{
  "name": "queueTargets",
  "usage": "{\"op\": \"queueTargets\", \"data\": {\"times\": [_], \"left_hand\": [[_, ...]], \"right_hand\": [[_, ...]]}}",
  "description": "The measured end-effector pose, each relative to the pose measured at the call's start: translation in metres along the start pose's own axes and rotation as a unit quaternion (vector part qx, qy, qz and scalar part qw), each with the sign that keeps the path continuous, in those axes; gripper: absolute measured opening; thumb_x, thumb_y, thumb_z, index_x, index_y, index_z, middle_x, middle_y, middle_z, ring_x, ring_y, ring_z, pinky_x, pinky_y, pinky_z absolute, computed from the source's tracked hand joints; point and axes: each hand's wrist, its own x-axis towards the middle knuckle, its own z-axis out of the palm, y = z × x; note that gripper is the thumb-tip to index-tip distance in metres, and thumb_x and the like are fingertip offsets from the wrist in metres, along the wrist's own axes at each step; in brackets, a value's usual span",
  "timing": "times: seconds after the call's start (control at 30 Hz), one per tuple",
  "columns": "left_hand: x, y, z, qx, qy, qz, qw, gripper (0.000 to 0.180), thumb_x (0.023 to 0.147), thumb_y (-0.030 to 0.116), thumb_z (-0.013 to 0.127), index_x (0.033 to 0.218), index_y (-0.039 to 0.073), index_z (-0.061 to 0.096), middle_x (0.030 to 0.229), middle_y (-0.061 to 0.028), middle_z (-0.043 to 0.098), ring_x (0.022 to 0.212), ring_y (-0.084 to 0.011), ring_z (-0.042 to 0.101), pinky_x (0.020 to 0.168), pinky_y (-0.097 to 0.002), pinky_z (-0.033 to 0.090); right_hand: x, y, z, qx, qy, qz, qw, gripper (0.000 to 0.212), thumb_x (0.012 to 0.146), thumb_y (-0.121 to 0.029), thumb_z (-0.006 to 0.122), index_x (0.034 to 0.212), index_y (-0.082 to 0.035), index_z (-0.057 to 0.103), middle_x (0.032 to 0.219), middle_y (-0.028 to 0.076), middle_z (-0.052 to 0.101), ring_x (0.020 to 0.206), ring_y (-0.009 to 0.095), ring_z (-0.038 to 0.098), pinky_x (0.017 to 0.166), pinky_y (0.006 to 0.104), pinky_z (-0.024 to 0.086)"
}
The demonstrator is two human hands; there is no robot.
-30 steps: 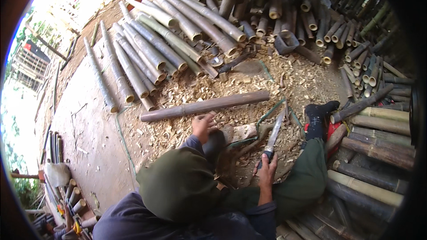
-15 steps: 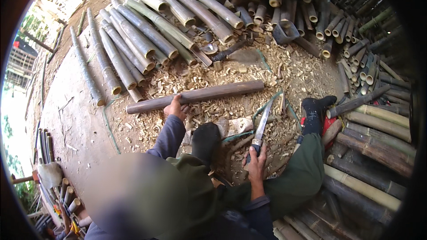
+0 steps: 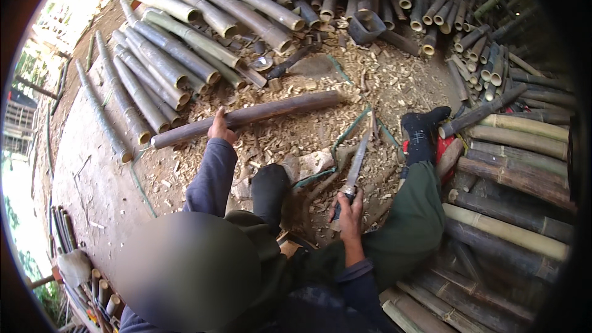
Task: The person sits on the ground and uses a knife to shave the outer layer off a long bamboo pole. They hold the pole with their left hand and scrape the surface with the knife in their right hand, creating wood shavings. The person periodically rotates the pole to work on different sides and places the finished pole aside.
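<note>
A long dark brown bamboo pole [image 3: 277,108] lies slantwise over the wood chips in front of me, its right end farther away. Toward its left end, my left hand [image 3: 221,128] is closed around it, thumb on top. My right hand [image 3: 350,211] grips a long-bladed knife [image 3: 355,166] by its dark handle, low beside my right leg. The blade points away from me, apart from the pole. My fingers partly hide the handle.
Cut bamboo poles [image 3: 185,43] lie side by side at the far left. More bamboo is stacked at the right [image 3: 518,166] and far right. A dark plastic container [image 3: 366,27] stands among chips. My feet in dark footwear [image 3: 270,194] flank a stone [image 3: 311,165] and green cord [image 3: 353,124].
The view has swung, so most things appear farther left. My left hand has shifted its grip slightly over the pole. The knife stays in my right hand, its blade turned a little.
</note>
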Motion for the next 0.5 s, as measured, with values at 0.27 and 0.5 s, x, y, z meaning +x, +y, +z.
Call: {"op": "queueTargets", "data": {"times": [0.27, 0.5], "left_hand": [[-0.047, 0.014, -0.017, 0.022, -0.093, 0.180, 0.979, 0.045, 0.084, 0.037, 0.086, 0.121, 0.018, 0.067, 0.116, -0.0027, 0.065, 0.113, -0.0241, 0.059, 0.090, -0.0533, 0.049], [-0.125, 0.129, -0.002, -0.041, -0.236, 0.289, 0.927, 0.033, 0.096, 0.027, 0.072, 0.118, 0.004, 0.065, 0.110, -0.0136, 0.070, 0.098, -0.0290, 0.071, 0.093, -0.0455, 0.058]], "right_hand": [[0.004, 0.015, -0.004, -0.004, 0.006, 0.007, 1.000, 0.020, 0.107, -0.021, 0.057, 0.118, -0.010, 0.045, 0.079, 0.006, 0.058, 0.051, 0.015, 0.057, 0.042, 0.0313, 0.047], [0.006, 0.006, 0.006, -0.041, -0.011, -0.002, 0.999, 0.042, 0.107, -0.022, 0.057, 0.142, -0.006, 0.040, 0.078, 0.006, 0.059, 0.052, 0.016, 0.057, 0.046, 0.0335, 0.049]]}}
